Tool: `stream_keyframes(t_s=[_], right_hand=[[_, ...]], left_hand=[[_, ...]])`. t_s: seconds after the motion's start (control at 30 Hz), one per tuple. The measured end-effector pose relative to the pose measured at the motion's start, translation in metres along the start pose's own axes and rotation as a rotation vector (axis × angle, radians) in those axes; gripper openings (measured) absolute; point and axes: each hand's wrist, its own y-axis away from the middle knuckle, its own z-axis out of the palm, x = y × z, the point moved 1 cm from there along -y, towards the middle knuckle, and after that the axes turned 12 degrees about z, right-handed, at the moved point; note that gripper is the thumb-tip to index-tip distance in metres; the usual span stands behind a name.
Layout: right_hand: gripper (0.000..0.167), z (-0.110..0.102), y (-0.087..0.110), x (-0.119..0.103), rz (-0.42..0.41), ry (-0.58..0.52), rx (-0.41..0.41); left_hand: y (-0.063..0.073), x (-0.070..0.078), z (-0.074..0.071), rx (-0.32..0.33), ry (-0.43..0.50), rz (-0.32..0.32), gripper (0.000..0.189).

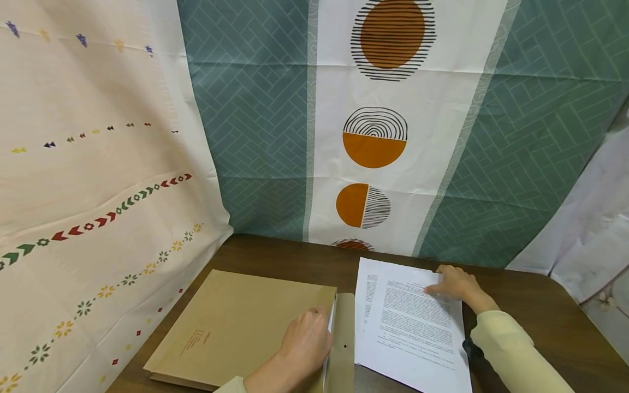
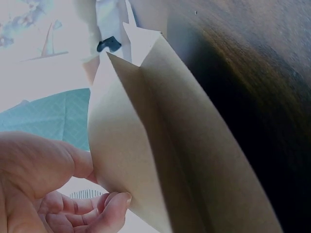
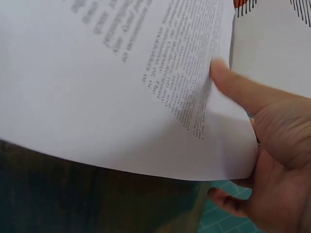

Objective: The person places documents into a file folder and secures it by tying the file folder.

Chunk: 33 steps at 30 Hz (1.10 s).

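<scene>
Holding the envelope mouth and gripping the paperwork appear to us to be the step in hand. At 7 o'clock in the head view we have the brown document envelope (image 1: 245,311), its flap (image 1: 345,322) folded out toward 3 o'clock. Our left hand (image 1: 306,335), at 6 o'clock, pinches the paper at the mouth, which the left wrist view shows parted. Our right hand (image 1: 452,284), at 4 o'clock, grasps the printed sheets (image 1: 417,333) by their edge, thumb on top. The sheets lie at 5 o'clock, just beside the flap. We judge that the next move calls for squared sheet edges and a wide mouth. Both items rest on a dark wooden table (image 1: 530,305). Teal-and-white cloth (image 1: 245,120) hangs at 12 o'clock, cream patterned cloth (image 1: 88,180) at 9.
</scene>
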Motion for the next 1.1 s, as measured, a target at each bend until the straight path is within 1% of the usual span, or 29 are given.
stream_keyframes(t_s=[0.2, 0.27, 0.33, 0.43, 0.53, 0.6, 0.73, 0.83, 0.9, 1.03, 1.1], right_hand=[[0.034, -0.011, 0.007, 0.001, -0.013, -0.096, 0.013], [0.024, -0.016, 0.011, 0.002, -0.013, -0.128, 0.019], [0.018, -0.023, 0.015, 0.005, -0.009, -0.155, 0.02], [0.017, -0.036, 0.022, 0.009, -0.023, -0.182, 0.011], [0.017, -0.051, 0.031, 0.014, -0.045, -0.214, -0.021], [0.017, -0.06, 0.037, 0.019, -0.06, -0.246, -0.048], [0.018, -0.073, 0.051, 0.029, -0.071, -0.351, -0.129], [0.025, -0.078, 0.062, 0.036, -0.093, -0.44, -0.203], [0.027, -0.08, 0.067, 0.04, -0.112, -0.474, -0.24], [0.024, -0.081, 0.072, 0.046, -0.144, -0.503, -0.288], [0.023, -0.08, 0.074, 0.048, -0.154, -0.533, -0.327]], left_hand=[[0.0, 0.0, 0.0, -0.004, -0.001, -0.001, 0.015], [0.0, 0.0, 0.001, -0.005, 0.0, -0.004, 0.016], [-0.001, 0.0, 0.001, -0.004, 0.002, -0.006, 0.016], [-0.001, 0.0, 0.0, 0.0, 0.006, -0.006, 0.015], [-0.001, 0.0, 0.0, 0.002, 0.012, 0.001, 0.014], [-0.002, 0.0, 0.0, 0.004, 0.02, 0.006, 0.013], [-0.002, -0.001, -0.001, 0.011, 0.03, 0.012, 0.014], [-0.002, -0.002, -0.002, 0.015, 0.039, 0.011, 0.014], [-0.002, -0.002, -0.003, 0.02, 0.035, 0.011, 0.014], [-0.002, -0.002, -0.004, 0.032, 0.026, 0.001, 0.015], [-0.003, -0.002, -0.004, 0.039, 0.024, 0.002, 0.016]])
